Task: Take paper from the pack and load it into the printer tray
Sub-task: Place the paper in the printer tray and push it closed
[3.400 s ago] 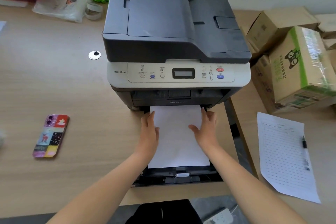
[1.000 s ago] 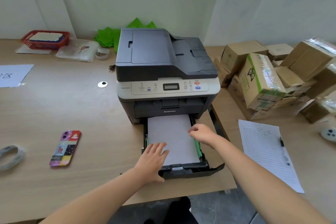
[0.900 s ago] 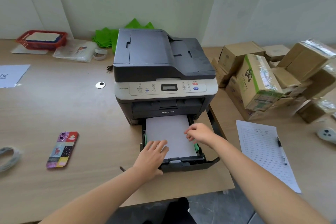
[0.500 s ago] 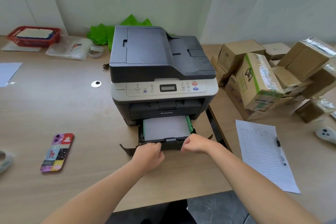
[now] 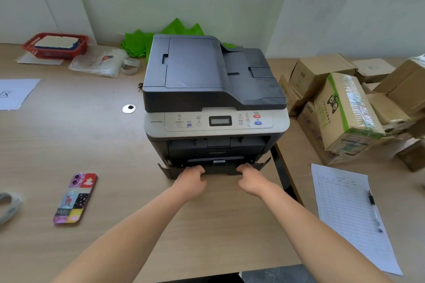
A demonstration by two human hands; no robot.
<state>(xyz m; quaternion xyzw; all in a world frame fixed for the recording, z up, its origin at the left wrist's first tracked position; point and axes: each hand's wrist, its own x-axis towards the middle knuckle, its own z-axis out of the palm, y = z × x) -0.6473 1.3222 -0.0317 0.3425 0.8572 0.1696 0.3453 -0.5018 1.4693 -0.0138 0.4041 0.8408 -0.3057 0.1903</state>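
The dark grey and cream printer [image 5: 213,89] stands in the middle of the wooden desk. Its black paper tray [image 5: 219,169] sits almost fully inside the base, only the front panel showing. The white paper in it is hidden. My left hand [image 5: 192,178] presses on the left part of the tray front. My right hand [image 5: 249,178] presses on the right part. Fingers of both hands curl against the panel. No paper pack is in view.
A phone in a colourful case [image 5: 76,197] lies left of my arms. A lined form with a pen [image 5: 351,211] lies at the right. Cardboard boxes [image 5: 345,112] pile up beside the printer. A red basket [image 5: 55,45], a plastic bag and green paper sit at the back.
The tray with the paper slid into the printer under both hands. The paper went out of sight. My hands moved from the sheet to the tray front and forward.
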